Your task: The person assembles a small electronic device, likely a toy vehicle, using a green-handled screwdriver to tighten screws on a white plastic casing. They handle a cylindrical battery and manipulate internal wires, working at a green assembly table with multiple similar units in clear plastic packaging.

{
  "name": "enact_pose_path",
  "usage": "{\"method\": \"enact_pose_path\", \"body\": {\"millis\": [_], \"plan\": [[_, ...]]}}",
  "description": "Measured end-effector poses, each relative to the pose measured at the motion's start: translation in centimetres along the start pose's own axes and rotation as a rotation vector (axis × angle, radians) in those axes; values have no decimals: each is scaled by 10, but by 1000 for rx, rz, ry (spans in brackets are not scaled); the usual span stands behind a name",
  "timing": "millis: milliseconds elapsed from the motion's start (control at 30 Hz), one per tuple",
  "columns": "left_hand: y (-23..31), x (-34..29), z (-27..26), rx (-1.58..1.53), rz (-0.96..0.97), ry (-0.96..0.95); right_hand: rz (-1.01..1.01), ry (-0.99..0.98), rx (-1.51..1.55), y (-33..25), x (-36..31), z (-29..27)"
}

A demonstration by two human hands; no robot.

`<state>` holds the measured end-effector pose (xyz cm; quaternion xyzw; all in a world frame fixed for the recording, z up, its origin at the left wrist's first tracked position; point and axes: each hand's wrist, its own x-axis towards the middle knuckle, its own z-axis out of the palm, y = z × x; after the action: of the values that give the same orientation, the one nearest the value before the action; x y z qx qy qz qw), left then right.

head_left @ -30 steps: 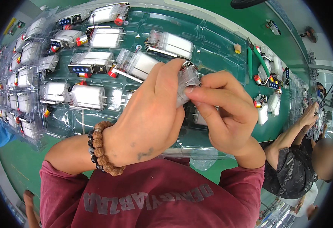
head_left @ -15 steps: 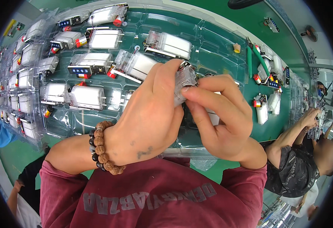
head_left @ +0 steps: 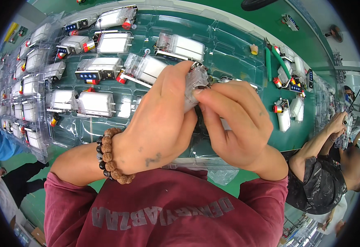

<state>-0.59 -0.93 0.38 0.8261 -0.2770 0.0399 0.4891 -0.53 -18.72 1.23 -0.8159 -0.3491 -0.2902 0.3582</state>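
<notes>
My left hand [head_left: 155, 119], wearing a beaded bracelet [head_left: 108, 154], is wrapped round a small electronic unit with a clear plastic housing [head_left: 196, 77]. The thumb and forefinger of my right hand [head_left: 239, 123] press together at the near side of that housing, beside a small dark spot. What they pinch, if anything, is too small to make out. Similar units with white blocks and clear ends lie about my hands, one of them a white-block unit [head_left: 152, 72] just behind my left hand. My palms hide the lower part of the held unit.
A clear moulded tray [head_left: 233, 47] under my hands carries several such units. More filled trays [head_left: 40, 88] stand at the left. Green-handled pliers [head_left: 282, 61] and loose units [head_left: 284, 117] lie on the green table at the right. Another person [head_left: 317, 181] works farther right.
My right thumb and forefinger have shifted slightly on the housing, and a small dark spot now shows beside them. The held unit has moved a little to the left. My left hand keeps its hold.
</notes>
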Motion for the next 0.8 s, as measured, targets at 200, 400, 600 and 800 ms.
{"method": "enact_pose_path", "body": {"millis": [200, 400, 600, 800], "plan": [[-2, 0, -2, 0, 88, 5, -75, 28, 4, 1, -1, -1], [0, -1, -4, -31, 43, -29, 41, -40, 129, -3, 1, -6], [0, 0, -4, -21, 44, -36, 16, -39, 105, 0, -1, -5], [-2, -1, -2, -59, 29, -60, -65, -12, -20, 1, -2, -4]]}}
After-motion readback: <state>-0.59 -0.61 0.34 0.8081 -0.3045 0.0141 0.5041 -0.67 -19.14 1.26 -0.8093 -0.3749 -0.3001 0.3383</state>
